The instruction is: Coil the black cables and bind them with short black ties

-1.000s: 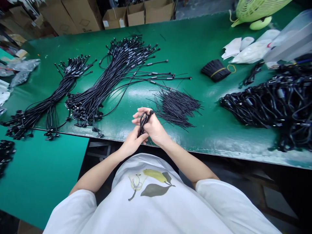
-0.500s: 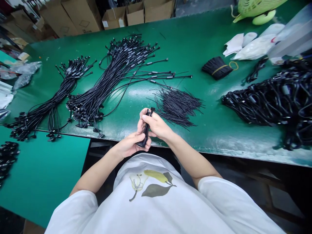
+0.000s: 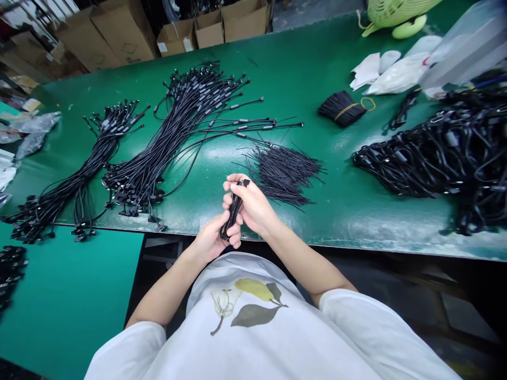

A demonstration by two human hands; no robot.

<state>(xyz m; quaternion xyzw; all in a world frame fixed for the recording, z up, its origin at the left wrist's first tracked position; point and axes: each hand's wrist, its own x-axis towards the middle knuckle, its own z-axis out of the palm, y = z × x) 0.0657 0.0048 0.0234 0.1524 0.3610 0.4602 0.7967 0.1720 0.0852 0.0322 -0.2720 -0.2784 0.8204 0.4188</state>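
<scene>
A folded black cable (image 3: 233,214) is held between both hands, just above the table's front edge. My left hand (image 3: 216,235) is closed around its lower end. Closed on the upper end, near a small dark connector, is my right hand (image 3: 251,203). Fingers cover much of the cable, so its full shape is hidden. Beyond my right hand lies a loose pile of thin black ties (image 3: 289,171). Left of my hands, long straight black cables with connectors (image 3: 170,132) are spread in a bunch, and a smaller bunch of cables (image 3: 91,153) lies farther left.
On the right of the green table (image 3: 301,58) is a heap of folded black cables (image 3: 428,153). A bundle of black ties with a yellow band (image 3: 343,109) lies behind. White packets (image 3: 400,74) and a light green basket (image 3: 396,13) are at back right. Cardboard boxes (image 3: 122,31) stand beyond the far edge.
Both hands keep hold of the folded cable, which now sits more compactly between them. My fingers have shifted on it. The view has moved slightly.
</scene>
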